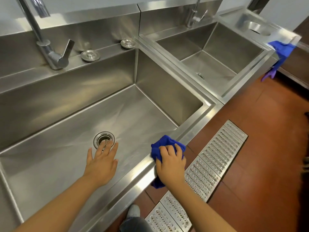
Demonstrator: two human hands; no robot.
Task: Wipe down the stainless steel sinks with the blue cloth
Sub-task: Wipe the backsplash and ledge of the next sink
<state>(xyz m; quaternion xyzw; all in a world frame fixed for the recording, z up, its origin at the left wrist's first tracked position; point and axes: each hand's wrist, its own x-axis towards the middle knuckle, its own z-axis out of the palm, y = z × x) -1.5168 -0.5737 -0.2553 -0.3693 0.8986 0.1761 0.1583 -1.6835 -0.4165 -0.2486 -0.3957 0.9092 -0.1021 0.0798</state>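
Observation:
Two stainless steel sinks stand side by side: a large near sink (70, 104) with a round drain (104, 139), and a smaller far sink (215, 47). My right hand (170, 163) grips a crumpled blue cloth (164, 144) and presses it on the front rim of the near sink, near its right corner. Part of the cloth hangs below my wrist over the rim's outer edge. My left hand (102, 161) hovers over the near basin with straight spread fingers, its fingertips over the drain. It holds nothing.
A tall faucet (50, 47) and two round metal caps (90, 55) sit on the near sink's back ledge. A second faucet (194, 15) stands behind the far sink. Another blue cloth (280, 51) hangs off the far counter corner. Perforated floor drain grates (217, 158) lie on red tiles.

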